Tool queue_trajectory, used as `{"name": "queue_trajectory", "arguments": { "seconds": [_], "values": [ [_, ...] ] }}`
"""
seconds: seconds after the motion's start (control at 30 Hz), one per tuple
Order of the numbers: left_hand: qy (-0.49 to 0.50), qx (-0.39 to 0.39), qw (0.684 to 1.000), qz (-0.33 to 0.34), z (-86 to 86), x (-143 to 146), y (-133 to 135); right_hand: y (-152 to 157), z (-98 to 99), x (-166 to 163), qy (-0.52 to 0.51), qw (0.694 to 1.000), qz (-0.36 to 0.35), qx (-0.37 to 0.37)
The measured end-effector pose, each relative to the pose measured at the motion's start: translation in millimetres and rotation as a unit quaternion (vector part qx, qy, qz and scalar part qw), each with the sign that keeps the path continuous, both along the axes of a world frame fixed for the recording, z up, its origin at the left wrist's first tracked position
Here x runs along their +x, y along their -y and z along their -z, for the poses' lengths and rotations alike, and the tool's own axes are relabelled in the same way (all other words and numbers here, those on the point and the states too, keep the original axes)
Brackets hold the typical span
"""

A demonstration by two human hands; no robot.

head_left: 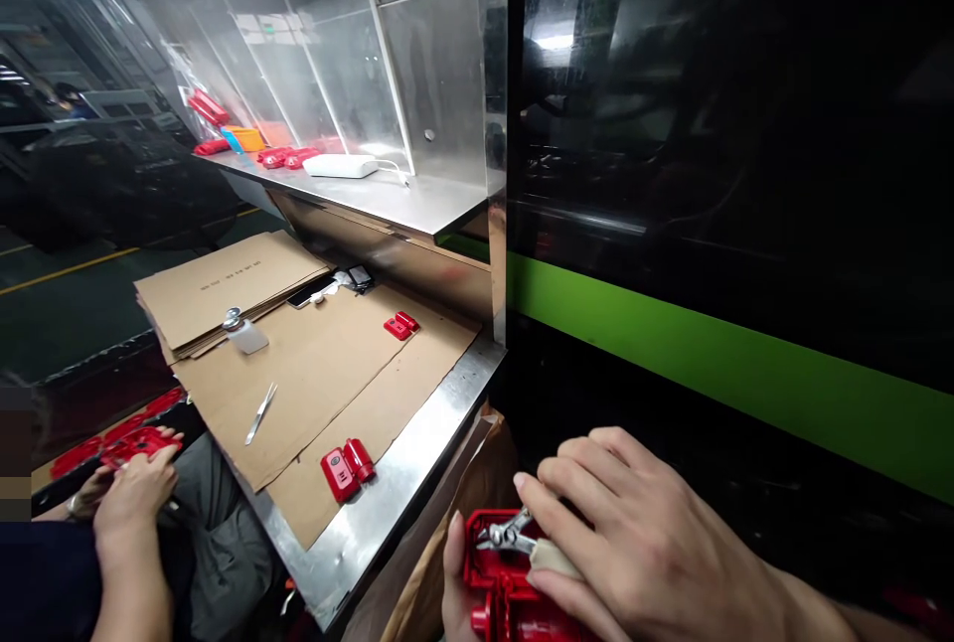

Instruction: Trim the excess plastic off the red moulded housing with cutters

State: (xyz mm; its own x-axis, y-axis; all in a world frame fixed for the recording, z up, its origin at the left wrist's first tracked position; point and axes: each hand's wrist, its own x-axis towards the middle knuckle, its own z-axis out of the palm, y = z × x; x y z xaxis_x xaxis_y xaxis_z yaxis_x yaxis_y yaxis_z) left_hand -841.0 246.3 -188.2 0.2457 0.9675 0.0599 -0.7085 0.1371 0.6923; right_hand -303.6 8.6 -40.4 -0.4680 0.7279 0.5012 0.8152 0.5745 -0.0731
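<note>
Red part (507,587): bottom centre of frame, left hand (456,587) fingers wrapped along its left edge.
Cutters (511,533): right hand (633,543) fingers closed around them, tips on the part's top.

place: factory floor | signs: steel workbench (417,443), moulding machine (730,225), yellow floor line (67,271), red plastic parts (347,468)

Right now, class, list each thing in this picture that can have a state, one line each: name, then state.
right hand: closed around the cutters
cutters: jaws at the red part, handle gripped
red part: held from the left by the left hand
tweezers: lying loose on cardboard
small bottle: capped, tilted
co-worker's hand: on red parts
</note>
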Motion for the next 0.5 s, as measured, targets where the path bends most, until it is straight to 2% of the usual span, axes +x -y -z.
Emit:
{"name": "queue_trajectory", "arguments": {
  "seconds": [0.1, 0.2, 0.37, 0.5],
  "values": [
    [0.029, -0.020, 0.999, 0.041, -8.8, 3.0, 6.1, -0.2, 2.6, 0.7, -0.010, 1.000, 0.024, -0.015],
    [0.018, -0.052, 0.997, 0.046, -20.0, 4.2, 11.7, -0.6, 4.2, 1.0, -0.008, 0.999, 0.032, -0.032],
    [-0.045, -0.121, 0.992, -0.007, -32.8, 10.9, 19.6, 0.8, 5.8, 2.2, -0.013, 0.998, 0.045, -0.029],
    [-0.071, -0.130, 0.987, -0.054, -38.4, 27.1, 26.5, 1.2, 7.8, 3.2, -0.010, 0.998, 0.048, -0.043]
  ]
}}
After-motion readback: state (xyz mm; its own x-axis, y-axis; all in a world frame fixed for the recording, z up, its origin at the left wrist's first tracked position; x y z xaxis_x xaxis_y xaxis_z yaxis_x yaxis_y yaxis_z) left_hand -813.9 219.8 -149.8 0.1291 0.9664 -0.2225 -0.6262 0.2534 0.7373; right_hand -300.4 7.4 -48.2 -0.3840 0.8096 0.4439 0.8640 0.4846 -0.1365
